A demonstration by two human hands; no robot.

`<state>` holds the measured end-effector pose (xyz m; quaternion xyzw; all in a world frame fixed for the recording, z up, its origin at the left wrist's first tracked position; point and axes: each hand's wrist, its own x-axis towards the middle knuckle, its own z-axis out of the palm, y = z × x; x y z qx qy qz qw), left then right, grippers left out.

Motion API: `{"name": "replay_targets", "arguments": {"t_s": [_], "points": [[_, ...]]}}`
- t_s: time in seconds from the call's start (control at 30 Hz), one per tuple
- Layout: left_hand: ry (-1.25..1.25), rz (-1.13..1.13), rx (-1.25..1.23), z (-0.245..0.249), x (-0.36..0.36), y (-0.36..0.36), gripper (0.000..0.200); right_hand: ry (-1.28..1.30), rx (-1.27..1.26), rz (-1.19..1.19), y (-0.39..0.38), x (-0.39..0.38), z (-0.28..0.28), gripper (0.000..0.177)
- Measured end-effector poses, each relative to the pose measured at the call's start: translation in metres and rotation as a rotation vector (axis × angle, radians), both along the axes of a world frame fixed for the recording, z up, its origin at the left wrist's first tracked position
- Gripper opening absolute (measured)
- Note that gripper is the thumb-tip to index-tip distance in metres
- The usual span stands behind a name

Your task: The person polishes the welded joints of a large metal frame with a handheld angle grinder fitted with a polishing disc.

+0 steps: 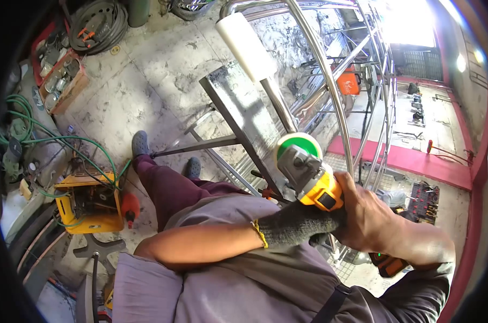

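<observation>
A yellow and black cordless angle grinder (322, 191) is held in front of my torso by both hands. My left hand (303, 223), in a dark knit glove, is closed around the underside of its body. My bare right hand (365, 215) wraps the body behind the yellow housing, and the battery end (389, 264) shows below that wrist. At the grinder's head, a green and white disc (307, 144) meets the lower end of a shiny steel tube (279, 105). A thick white cylinder (246, 46) surrounds the tube's upper part. Beside it stands a dark rectangular metal beam (244, 113).
A bent tubular steel frame (330, 75) rises ahead to the right. On the left are a yellow machine (90, 202), a green hose (66, 137), a red bottle (130, 207) and a wooden box of parts (63, 81). An orange-red container (348, 82) stands behind the frame.
</observation>
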<state>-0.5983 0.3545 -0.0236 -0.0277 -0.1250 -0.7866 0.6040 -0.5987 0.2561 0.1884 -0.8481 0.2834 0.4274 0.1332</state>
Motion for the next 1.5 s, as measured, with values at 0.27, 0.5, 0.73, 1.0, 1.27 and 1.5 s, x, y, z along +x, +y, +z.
{"name": "replay_targets", "arguments": {"t_s": [0.27,0.5,0.73,1.0,1.27,1.5], "points": [[-0.394,0.282,0.163,0.056,0.028,-0.019,0.028,-0.469,0.14,-0.366,-0.015,-0.044,0.005,0.084],[-0.451,-0.035,0.277,0.03,0.067,-0.016,0.03,-0.454,0.159,-0.657,-0.002,-0.024,-0.025,0.09],[-0.706,-0.086,0.286,0.037,0.152,-0.004,0.038,-0.554,0.233,-0.855,0.017,0.022,-0.046,0.088],[-0.673,-0.378,0.135,0.035,0.126,-0.012,0.047,-0.565,0.116,-1.117,0.052,-0.022,-0.04,0.09],[-0.601,-0.407,0.062,0.041,0.122,-0.024,0.066,-0.672,-0.037,-1.114,0.061,-0.029,-0.026,0.1],[-0.881,-0.428,0.018,0.057,0.127,-0.101,0.034,-0.779,-0.214,-1.005,-0.002,-0.024,-0.039,0.078]]}}
